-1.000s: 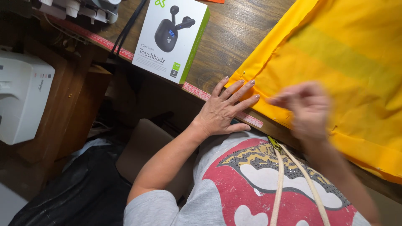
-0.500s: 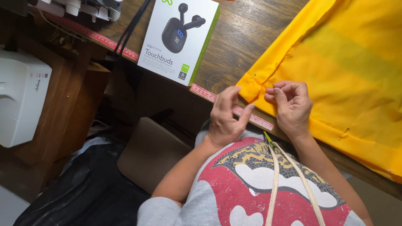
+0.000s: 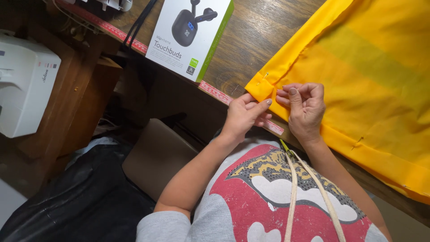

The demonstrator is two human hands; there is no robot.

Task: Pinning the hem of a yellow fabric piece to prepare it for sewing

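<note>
— What have you got hold of?

— The folded hem of the yellow cloth, at its corner by the worktop edge. My left hand and right hand sit close together, fingertips pinched on the fold.

— See any pins?

— One near the corner, another further along the hem; whether my fingers hide one, I can't tell. The cloth is smooth and thin, and runs out of view.

— Anything nearby?

— A white box with a green side, on dark wood.

Yellow fabric — white-and-green box
</note>
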